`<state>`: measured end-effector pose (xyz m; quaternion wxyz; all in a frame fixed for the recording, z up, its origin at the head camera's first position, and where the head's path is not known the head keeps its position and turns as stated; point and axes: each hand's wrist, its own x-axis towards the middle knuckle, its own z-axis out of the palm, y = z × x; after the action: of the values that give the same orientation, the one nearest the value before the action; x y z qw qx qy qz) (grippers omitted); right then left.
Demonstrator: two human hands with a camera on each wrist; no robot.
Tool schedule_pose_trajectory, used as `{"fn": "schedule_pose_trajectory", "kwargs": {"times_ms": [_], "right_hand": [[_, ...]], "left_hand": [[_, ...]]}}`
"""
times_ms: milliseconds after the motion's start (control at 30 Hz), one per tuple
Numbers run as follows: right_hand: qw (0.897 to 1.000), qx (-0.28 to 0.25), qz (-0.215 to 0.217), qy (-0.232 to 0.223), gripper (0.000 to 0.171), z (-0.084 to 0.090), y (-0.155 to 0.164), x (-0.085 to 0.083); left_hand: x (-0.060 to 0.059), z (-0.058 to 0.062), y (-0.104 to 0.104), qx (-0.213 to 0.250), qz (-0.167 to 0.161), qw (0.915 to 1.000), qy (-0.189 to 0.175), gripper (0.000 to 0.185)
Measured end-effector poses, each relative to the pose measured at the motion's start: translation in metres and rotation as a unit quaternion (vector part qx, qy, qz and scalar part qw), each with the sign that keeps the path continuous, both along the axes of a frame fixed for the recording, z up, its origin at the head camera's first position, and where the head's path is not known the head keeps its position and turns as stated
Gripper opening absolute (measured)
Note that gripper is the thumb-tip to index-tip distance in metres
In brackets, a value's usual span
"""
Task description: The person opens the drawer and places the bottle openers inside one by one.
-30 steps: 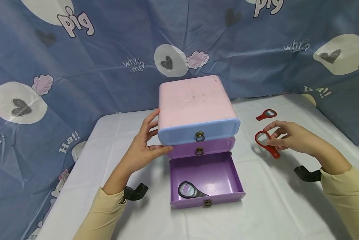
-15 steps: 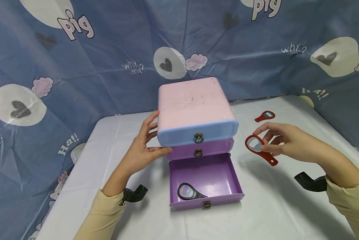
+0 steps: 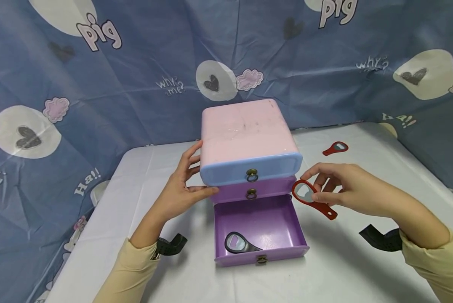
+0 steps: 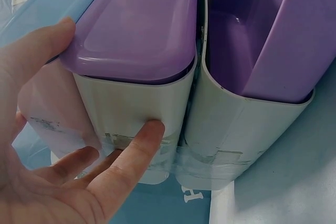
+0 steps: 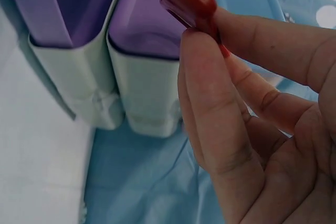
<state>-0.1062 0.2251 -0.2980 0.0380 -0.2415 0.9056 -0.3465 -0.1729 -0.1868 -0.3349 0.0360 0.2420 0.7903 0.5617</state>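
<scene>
1. the right hand [image 3: 340,185] pinches a red bottle opener [image 3: 313,198] between thumb and fingers, clamped on its middle, and holds it in the air just beside the right side of the drawer chest [image 3: 249,139], level with the middle drawer.
2. in the right wrist view the red opener's rim shows above the thumb, with the fingers [image 5: 273,51] curled behind it.
3. the left hand [image 3: 181,189] rests on the left side of the chest with its fingers apart and straight, thumb under the edge of the blue top drawer [image 3: 251,168]; in the left wrist view the fingertips [image 4: 149,132] touch the pale wall of the chest.
4. the chest stands near the middle of the worktop [image 3: 347,261], towards its back edge; its top is pink, the top drawer blue and the middle drawer [image 3: 253,190] purple, both pushed in.
5. the bottom drawer [image 3: 259,227], purple, is pulled out towards the front edge, and a black bottle opener [image 3: 238,243] lies in its front left corner.
6. a second red opener [image 3: 335,148] lies on the worktop near the back right corner, well apart from the hands.
7. a white cloth covers the worktop, and a blue printed sheet [image 3: 97,84] hangs behind it.
</scene>
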Motion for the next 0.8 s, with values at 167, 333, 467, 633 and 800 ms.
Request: {"fn": "schedule_pose_trajectory", "kwargs": {"times_ms": [167, 333, 467, 633, 800], "right_hand": [[1.000, -0.001, 0.019, -0.013, 0.033, 0.001, -0.015, -0.001], [0.999, 0.005, 0.031, -0.033, 0.033, -0.001, -0.029, -0.003], [0.998, 0.005, 0.036, -0.043, 0.034, -0.003, -0.040, -0.005], [0.997, -0.016, 0.040, -0.064, 0.035, -0.008, -0.047, -0.004], [0.996, -0.022, 0.054, -0.061, 0.035, -0.013, -0.051, -0.004]], "left_hand": [[0.000, 0.000, -0.001, 0.005, -0.004, 1.0000, 0.001, 0.118], [0.000, 0.000, -0.001, 0.005, -0.004, 1.0000, 0.000, 0.118], [0.000, 0.002, -0.002, 0.005, -0.003, 1.0000, 0.002, 0.118], [0.001, 0.000, -0.002, 0.002, -0.005, 1.0000, 0.002, 0.116], [0.000, -0.001, -0.002, 0.000, -0.004, 1.0000, 0.008, 0.116]]}}
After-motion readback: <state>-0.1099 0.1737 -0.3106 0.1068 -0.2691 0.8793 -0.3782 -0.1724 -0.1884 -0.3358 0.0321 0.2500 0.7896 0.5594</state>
